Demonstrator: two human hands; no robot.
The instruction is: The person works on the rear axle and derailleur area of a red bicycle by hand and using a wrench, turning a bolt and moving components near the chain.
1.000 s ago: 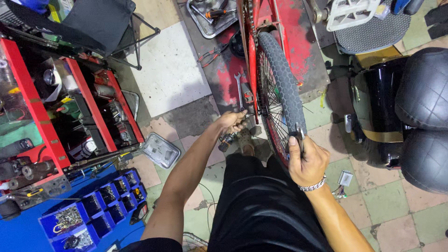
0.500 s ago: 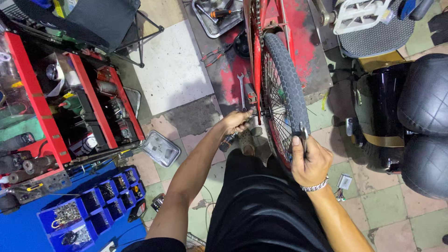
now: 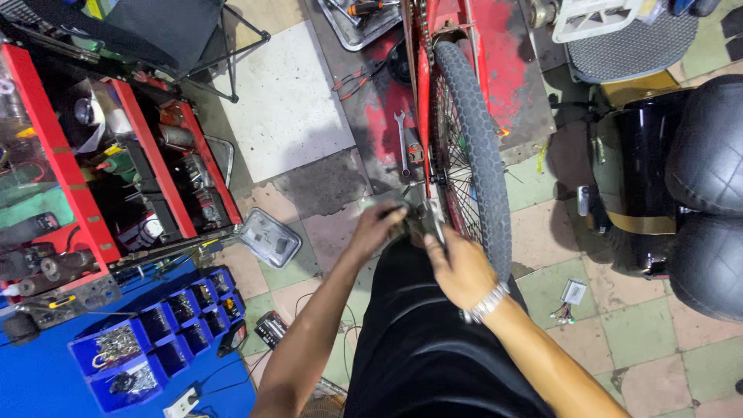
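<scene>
- The left hand [image 3: 377, 224] and the right hand [image 3: 462, 267] are both working low down by the middle of the bicycle wheel [image 3: 474, 147], just above the person's black lap.
- The left grip is curling around a small dark part by the wheel's hub; it is too blurry to tell what the part is.
- The right grip is closing on a thin metal tool [image 3: 438, 226] that is pointing up toward the hub.
- The wheel is looking stiff and a bit heavy. Its knobby tire is rubbery and easy to hold, but the thin spokes could pinch fingers.
- The safest place to hold seems to be the tire edge just past the right grip, not the spokes.
- A wrench [image 3: 402, 143] is lying on the floor beyond the grips, beside the red frame [image 3: 422, 93].
- A metal tray [image 3: 268, 238] is sitting on the floor to the left of the left grip.
- A black scooter seat [image 3: 708, 186] is crowding in well off to the right.
- Blue bins [image 3: 139, 348] of small parts are sitting far left.
</scene>
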